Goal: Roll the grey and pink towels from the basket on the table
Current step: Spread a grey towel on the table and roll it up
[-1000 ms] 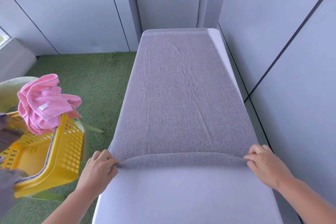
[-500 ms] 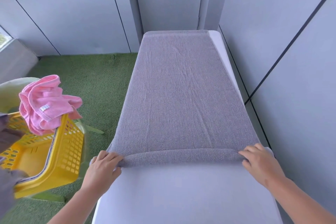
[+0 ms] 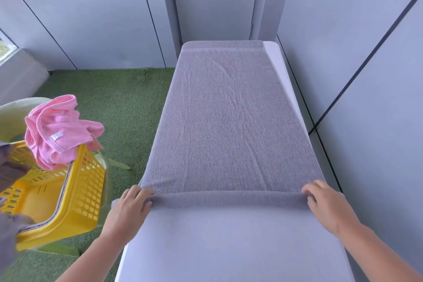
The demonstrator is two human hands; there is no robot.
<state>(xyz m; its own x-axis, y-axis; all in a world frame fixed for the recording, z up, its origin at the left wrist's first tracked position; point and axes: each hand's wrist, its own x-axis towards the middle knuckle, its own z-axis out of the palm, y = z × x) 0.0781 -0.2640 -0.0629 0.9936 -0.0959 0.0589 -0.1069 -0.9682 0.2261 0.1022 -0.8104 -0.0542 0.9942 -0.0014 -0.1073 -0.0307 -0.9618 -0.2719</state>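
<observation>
Lying flat along the white table [image 3: 229,247], the grey towel [image 3: 229,121] covers most of the tabletop, with its far hem at the far end. A narrow strip of table stays bare along the towel's right side. The towel's near edge is turned over into a low, thin roll that runs straight across the table.

Left hand [image 3: 130,208]: at the left end of the roll, at the table's left edge, fingers curled over the rolled cloth and gripping it.
Right hand [image 3: 325,204]: at the right end of the roll, fingers likewise curled over it and gripping. Thumb position cannot be told on either hand.

The table surface nearer than the roll is bare.

Pink towel [image 3: 59,130]: crumpled, draped over the far rim of the yellow basket [image 3: 80,190], left of the table and well apart from both hands. The basket sits tilted above the green turf floor [image 3: 119,103]. Dark cloth [image 3: 9,167] shows at its left side, partly cut off by the frame edge. Grey wall panels [image 3: 91,18] stand behind the table and to its right.
</observation>
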